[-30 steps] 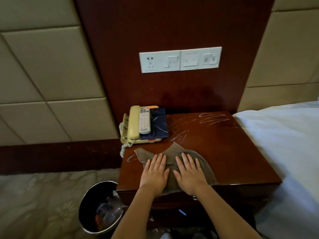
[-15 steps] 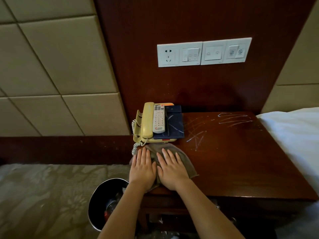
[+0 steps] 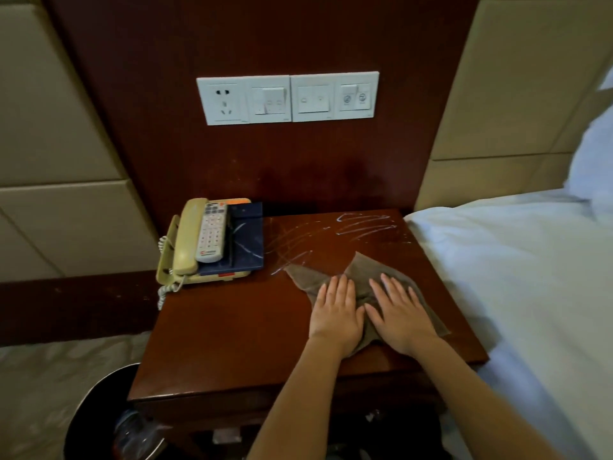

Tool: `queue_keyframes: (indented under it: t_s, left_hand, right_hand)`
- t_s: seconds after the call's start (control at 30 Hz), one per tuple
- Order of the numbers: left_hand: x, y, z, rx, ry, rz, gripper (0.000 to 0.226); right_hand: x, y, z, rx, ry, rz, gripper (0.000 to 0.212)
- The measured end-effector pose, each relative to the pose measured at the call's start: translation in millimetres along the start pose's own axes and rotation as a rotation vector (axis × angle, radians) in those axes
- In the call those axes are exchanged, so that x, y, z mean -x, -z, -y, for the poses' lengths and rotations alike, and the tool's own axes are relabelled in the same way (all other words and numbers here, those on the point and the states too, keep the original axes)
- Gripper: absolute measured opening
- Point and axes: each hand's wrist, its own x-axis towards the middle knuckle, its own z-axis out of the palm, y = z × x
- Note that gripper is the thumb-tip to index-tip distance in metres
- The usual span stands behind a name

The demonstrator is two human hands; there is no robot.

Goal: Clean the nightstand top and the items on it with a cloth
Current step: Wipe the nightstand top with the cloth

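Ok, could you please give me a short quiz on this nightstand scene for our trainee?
1. True or false: the left hand and right hand both press flat on the cloth.
2. Where on the nightstand does the telephone sit? A back left; B back right; C front right.
3. Fill in: white marks show on the top between the cloth and the ___.
Key: 1 true; 2 A; 3 wall.
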Motion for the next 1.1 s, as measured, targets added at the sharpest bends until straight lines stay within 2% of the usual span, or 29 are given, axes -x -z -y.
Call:
queue_keyframes:
  t_s: [0.17, 0.5, 0.67, 0.8, 1.0, 1.1]
  left_hand:
    - [-15.7, -2.7, -52.8, 0.003, -0.110, 0.033, 0.060]
    - [6.1, -2.7, -38.5, 0.022, -0.119, 0.054, 0.057]
    - [37.0, -2.6, 12.6, 0.022, -0.052, 0.029, 0.058]
    - [84.6, -2.4, 80.1, 0.014, 0.083, 0.004, 0.059]
    - [161.6, -2.3, 175.4, -0.049, 0.293, -0.017, 0.059]
    - [181.6, 0.4, 201.1, -0.053, 0.318, 0.005, 0.061]
  right_hand:
    - [21.1, 1.7, -51.7, 0.051, -0.123, -0.030, 0.061]
    - [25.5, -4.2, -21.2, 0.048, -0.198, 0.021, 0.060]
    - [27.9, -7.0, 34.2, 0.019, -0.100, 0.047, 0.060]
    - [28.3, -11.4, 116.3, -0.018, 0.041, 0.036, 0.060]
    - [34.6, -21.6, 236.1, -0.062, 0.248, 0.107, 0.059]
    - [37.4, -23.3, 253.3, -0.055, 0.316, 0.133, 0.060]
